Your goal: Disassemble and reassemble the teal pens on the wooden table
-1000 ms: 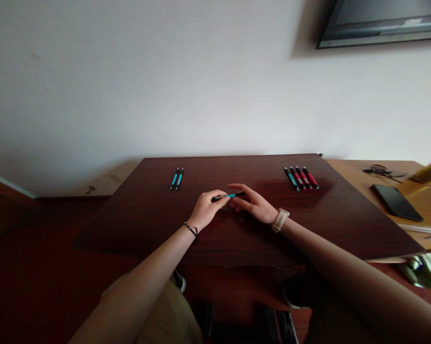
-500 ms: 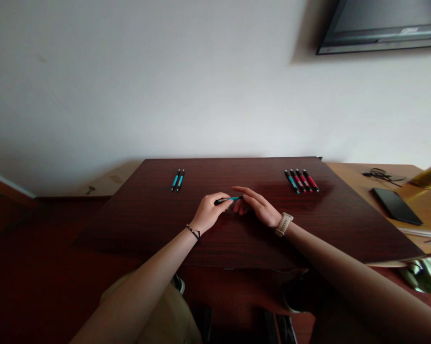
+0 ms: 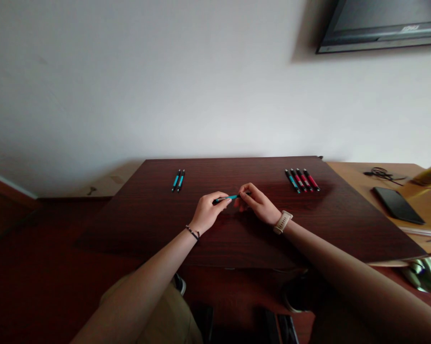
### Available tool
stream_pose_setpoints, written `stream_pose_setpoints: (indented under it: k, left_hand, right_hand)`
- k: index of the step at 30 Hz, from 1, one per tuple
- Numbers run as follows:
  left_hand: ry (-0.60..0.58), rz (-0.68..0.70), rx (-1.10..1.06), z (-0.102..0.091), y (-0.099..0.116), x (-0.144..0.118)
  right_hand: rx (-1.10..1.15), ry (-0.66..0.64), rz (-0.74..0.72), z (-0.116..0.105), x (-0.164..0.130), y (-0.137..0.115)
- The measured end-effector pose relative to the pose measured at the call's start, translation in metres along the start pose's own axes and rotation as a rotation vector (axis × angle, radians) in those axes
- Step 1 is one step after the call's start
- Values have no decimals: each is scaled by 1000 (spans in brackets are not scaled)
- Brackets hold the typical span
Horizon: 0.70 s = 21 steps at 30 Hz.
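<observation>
Right hand (image 3: 259, 205), flat half a second ago, has curled its grip around the teal pen (image 3: 230, 197); left hand (image 3: 209, 211) pinches the other end, mid-tabletop (image 3: 147, 215). Near edge and centre lie bare.

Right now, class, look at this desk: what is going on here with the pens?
A person seated at a dark wooden table holds one teal pen level above the tabletop, the left hand pinching one end and the right hand the other. Two more teal pens lie side by side at the far left. At the far right lies a row of four pens, one teal and three red, apart from both hands.
</observation>
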<state>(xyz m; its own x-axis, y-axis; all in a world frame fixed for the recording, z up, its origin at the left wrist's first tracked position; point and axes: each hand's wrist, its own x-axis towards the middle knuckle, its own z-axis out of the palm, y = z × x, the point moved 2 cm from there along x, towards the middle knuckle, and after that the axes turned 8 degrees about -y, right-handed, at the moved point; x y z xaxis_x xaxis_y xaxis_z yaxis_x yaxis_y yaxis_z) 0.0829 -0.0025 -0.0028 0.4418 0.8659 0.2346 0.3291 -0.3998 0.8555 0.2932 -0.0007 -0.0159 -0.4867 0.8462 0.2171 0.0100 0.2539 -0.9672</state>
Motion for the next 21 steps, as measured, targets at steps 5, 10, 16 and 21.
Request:
stream_pose_setpoints:
  k: [5, 10, 16, 21]
  left_hand:
    - [20, 4, -17, -1, -2, -1]
    - [3, 0, -24, 0, -2, 0]
    - [-2, 2, -28, 1, -1, 0]
    - [-6, 1, -23, 0, 4, 0]
  right_hand:
    - [-156, 107, -21, -12, 1, -3]
    - [-216, 145, -11, -13, 0, -5]
    - [-99, 124, 18, -10, 0, -7]
    - [-49, 72, 29, -9, -1, -11]
